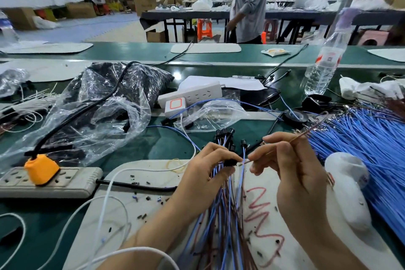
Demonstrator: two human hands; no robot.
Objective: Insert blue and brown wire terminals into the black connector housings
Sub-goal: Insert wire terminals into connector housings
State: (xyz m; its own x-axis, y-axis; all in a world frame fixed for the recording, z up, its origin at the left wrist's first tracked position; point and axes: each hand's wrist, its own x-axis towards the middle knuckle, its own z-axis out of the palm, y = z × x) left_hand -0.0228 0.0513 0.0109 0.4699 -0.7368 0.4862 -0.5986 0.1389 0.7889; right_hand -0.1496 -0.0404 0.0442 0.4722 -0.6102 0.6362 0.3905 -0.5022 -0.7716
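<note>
My left hand [208,169] grips a black connector housing [230,162] together with a bundle of blue and brown wires [221,221] that hang down over the white mat [140,182]. Several finished black housings [224,136] stick up above that hand. My right hand [291,169] pinches a brown wire [306,132] whose terminal end [246,162] points at the held housing, almost touching it. The wire's far end runs up and right toward the big pile of blue wires [368,151].
A clear plastic bag of black housings [105,103] lies at left, with a grey power strip and orange plug [41,171] in front of it. A water bottle [324,66], a white power strip [192,94] and a white object [348,190] sit nearby. A person stands beyond the bench.
</note>
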